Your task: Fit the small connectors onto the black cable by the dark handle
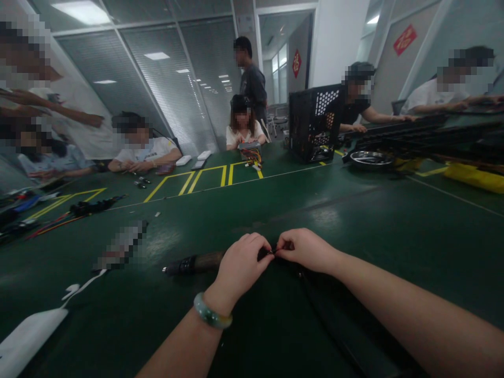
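My left hand (246, 262), with a green bangle (212, 313) at the wrist, is closed in a pinch. Facing it, my right hand (309, 249) also pinches, its fingertips almost meeting the left ones. A small dark piece (272, 252) shows between the fingertips; its kind is too small and blurred to tell. A dark electric screwdriver (197, 263) lies on the green table (220, 220), its bit pointing left and its rear end hidden behind my left hand. A black cable (315, 302) runs from below my right hand toward the table's near side.
Left of my hands lie a blurred-out phone-like object (122, 245), a white cord (84, 286) and a white case (33, 336). Wires (92, 207) lie farther left. Across the table stand a power supply (251, 150) and a black computer case (315, 123). Several people sit or stand around.
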Available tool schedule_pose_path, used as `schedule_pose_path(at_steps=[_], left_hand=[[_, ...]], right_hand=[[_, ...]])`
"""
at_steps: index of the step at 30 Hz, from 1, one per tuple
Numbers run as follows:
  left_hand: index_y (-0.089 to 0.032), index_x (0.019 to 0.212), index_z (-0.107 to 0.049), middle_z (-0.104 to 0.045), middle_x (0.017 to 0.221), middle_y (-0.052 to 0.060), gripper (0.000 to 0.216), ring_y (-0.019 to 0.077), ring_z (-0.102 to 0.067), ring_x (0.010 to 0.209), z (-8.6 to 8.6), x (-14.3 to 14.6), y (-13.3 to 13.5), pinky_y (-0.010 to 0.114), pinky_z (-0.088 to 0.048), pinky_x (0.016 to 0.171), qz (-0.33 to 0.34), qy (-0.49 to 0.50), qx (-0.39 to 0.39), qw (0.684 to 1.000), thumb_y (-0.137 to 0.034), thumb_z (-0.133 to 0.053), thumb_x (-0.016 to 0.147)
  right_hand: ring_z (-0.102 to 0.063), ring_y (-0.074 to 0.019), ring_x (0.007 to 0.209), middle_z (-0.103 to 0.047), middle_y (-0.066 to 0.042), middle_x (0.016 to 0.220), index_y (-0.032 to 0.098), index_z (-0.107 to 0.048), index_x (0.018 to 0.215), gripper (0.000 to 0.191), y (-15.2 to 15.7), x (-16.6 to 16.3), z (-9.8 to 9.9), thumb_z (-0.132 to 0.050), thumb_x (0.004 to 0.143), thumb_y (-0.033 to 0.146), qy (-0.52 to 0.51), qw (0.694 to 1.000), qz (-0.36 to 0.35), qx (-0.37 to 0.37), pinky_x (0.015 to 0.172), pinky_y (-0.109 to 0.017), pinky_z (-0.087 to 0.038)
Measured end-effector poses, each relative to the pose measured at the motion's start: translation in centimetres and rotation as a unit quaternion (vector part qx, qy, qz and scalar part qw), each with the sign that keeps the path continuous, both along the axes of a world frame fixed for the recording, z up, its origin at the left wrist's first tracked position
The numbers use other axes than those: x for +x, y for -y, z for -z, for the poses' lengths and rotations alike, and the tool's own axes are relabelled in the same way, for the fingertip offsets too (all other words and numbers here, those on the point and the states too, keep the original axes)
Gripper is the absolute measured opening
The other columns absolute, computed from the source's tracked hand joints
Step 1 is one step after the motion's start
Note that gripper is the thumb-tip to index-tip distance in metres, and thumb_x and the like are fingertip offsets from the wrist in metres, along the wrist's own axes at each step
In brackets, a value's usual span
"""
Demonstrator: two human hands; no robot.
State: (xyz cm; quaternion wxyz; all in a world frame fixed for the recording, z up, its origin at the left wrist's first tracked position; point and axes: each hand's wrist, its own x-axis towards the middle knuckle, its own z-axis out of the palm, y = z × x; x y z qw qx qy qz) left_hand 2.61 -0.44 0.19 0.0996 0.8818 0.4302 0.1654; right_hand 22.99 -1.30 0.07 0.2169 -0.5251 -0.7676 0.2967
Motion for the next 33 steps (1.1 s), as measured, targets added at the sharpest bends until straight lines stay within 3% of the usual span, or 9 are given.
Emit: schedule_pose_path(at_steps=[11, 23, 33], left_hand=[[-0.024, 0.095, -0.059, -0.061, 0.096, 0.000, 0.013, 0.0194, -0.056, 0.089, -0.09, 0.00, 0.08, 0.033, -0.044, 0.078, 0.000, 0.000, 0.018, 1.000, -0.027, -0.064, 0.083], [-0.023, 0.088, -0.061, -0.064, 0.093, 0.000, 0.006, 0.0189, -0.058, 0.089, -0.18, 0.22, 0.25, 0.033, -0.045, 0.082, 0.030, -0.003, 0.017, 0.999, -0.019, -0.058, 0.084], [-0.023, 0.088, -0.062, -0.064, 0.092, 0.000, 0.007, 0.0189, -0.058, 0.087, -0.03, 0.22, 0.07, 0.033, -0.044, 0.079, 0.009, 0.017, 0.017, 1.000, -0.019, -0.059, 0.083]], right_hand=[[-0.062, -0.0140, 0.071, -0.068, 0.001, 0.078, 0.022, -0.070, 0.082, 0.012, -0.07, 0.08, 0.07, -0.062, 0.081, 0.031, -0.003, 1.000, 0.002, -0.004, 0.060, -0.021, -0.042], [-0.065, -0.0154, 0.073, -0.072, 0.001, 0.082, 0.024, -0.072, 0.086, 0.018, 0.41, -0.21, -0.11, -0.064, 0.081, 0.039, -0.010, 0.998, 0.037, -0.048, 0.059, -0.022, -0.043], [-0.063, -0.0139, 0.064, -0.071, 0.001, 0.071, 0.020, -0.070, 0.080, 0.018, 0.22, -0.67, 0.77, -0.061, 0.083, 0.036, -0.036, 0.995, 0.061, -0.074, 0.054, -0.021, -0.041]])
